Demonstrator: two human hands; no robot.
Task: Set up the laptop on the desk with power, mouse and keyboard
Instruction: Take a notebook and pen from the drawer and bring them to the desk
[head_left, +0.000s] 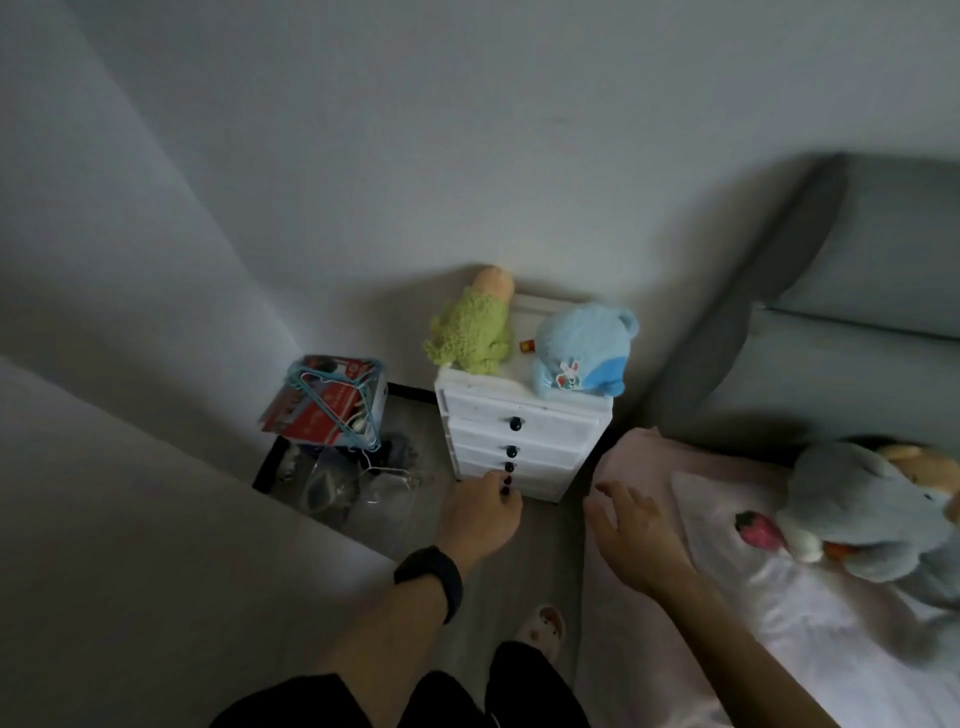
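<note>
Plush toys: three (470, 332). Drawer knobs: four (515, 424). Hands: two (480, 514).

A narrow strip of bare grey floor (550, 525) runs between the small white drawer chest with black knobs (519, 441) and the pink-sheeted bed (649, 457), while a box of cluttered hangers and packets (332, 410) crowds the chest's left side.

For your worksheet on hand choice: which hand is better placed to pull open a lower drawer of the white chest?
Probably the left hand: its fingers are already at the chest's lowest knob. The right hand hovers open, off to the side.
</note>
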